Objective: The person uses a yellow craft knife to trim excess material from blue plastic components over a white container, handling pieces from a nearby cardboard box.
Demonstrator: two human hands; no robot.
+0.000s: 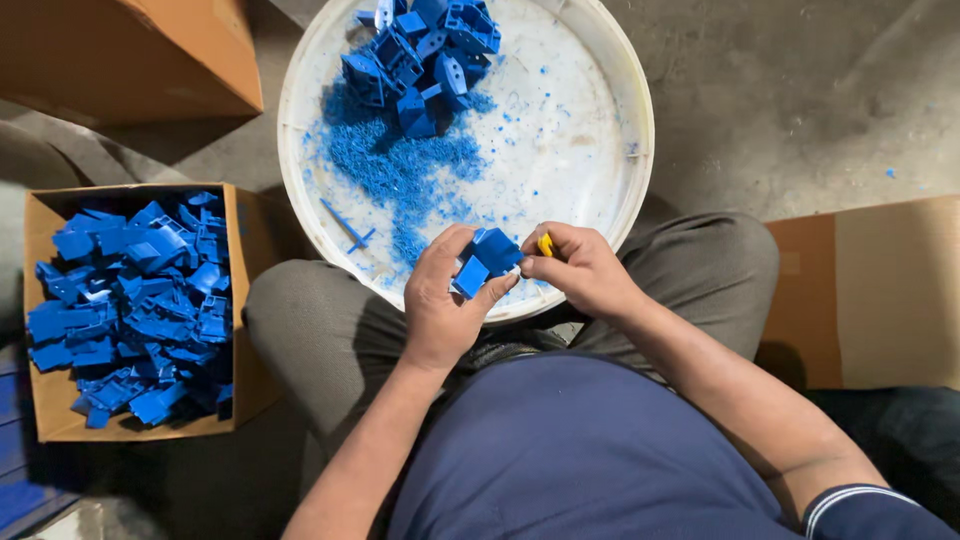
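Concrete floor setup, white tub [620,150] sitting between the knees; left hand [445,300] is gripping a blue plastic part [487,258] over its rim, right hand [580,268] is pinching a small yellow tool [545,244] against it, cardboard box [40,300] of parts sitting left

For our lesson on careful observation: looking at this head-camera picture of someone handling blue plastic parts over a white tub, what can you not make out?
Head view:
- Yellow tool: mostly hidden inside the right hand; its kind is unclear.
- Blue part: partly covered by the left hand; full shape unseen.
- Brown carton: cut off by the top edge; contents hidden.
- Blue shavings in the white tub: too small to tell apart.
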